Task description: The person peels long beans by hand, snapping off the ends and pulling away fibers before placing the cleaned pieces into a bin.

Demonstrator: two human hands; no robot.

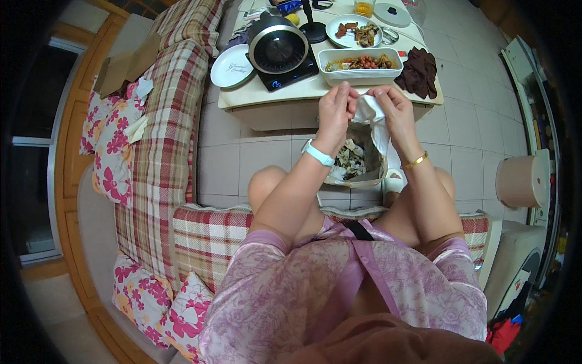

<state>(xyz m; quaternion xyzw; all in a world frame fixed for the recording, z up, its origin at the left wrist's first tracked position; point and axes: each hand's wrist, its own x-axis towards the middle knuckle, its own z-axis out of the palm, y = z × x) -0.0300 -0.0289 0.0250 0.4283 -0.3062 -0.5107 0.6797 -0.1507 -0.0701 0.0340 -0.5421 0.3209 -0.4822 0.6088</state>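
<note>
A crumpled white tissue hangs from my right hand, pinched between thumb and fingers. My left hand is beside it with the fingers curled in; its fingertips meet the tissue's upper left edge, and I cannot see whether they grip it. Both hands are at the table's front edge, above a lined waste bin. Inside the bin lies a heap of mixed scraps. Just beyond my hands stands a white rectangular dish holding food in reddish sauce.
On the white table are a pot on a lit induction cooker, a white plate, a plate of food scraps and a dark brown cloth. A plaid-covered sofa runs along the left.
</note>
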